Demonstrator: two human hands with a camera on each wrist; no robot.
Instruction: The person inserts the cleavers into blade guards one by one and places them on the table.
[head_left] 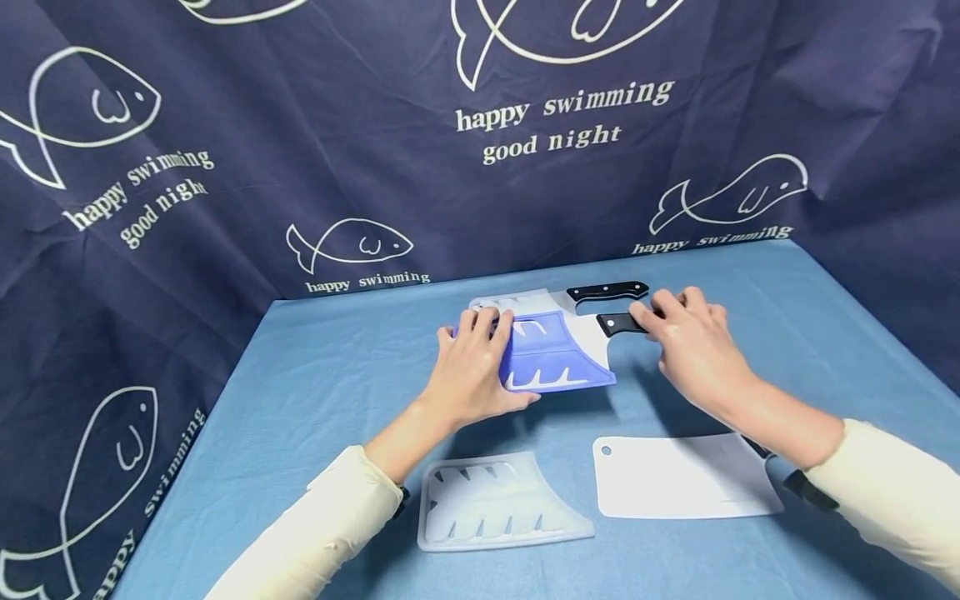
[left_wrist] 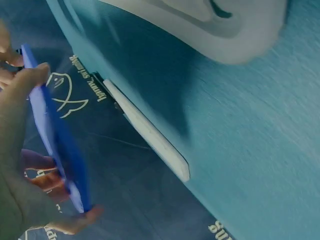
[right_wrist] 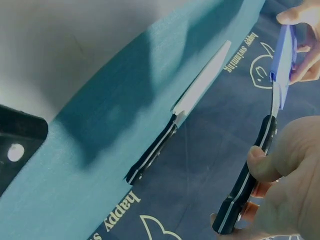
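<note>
Above the table, my left hand [head_left: 471,367] grips a blue blade cover [head_left: 555,357] across its width, thumb at the lower edge and fingers over the top. A cleaver [head_left: 592,337] has most of its blade inside that cover; only a strip near the handle shows. My right hand [head_left: 697,350] holds the black riveted handle [right_wrist: 245,185], thumb along one side and fingers behind. In the left wrist view the cover [left_wrist: 55,135] appears nearly edge-on, fingers on one side. The blade inside is hidden.
Behind lies another cleaver [head_left: 607,290] in a pale translucent cover [head_left: 517,300]. An unoccupied translucent cover [head_left: 498,504] lies front left on the blue tabletop [head_left: 315,375]. Front right is a bare cleaver [head_left: 682,477], its handle partly under my right forearm. A dark fish-print curtain [head_left: 375,150] hangs around the table.
</note>
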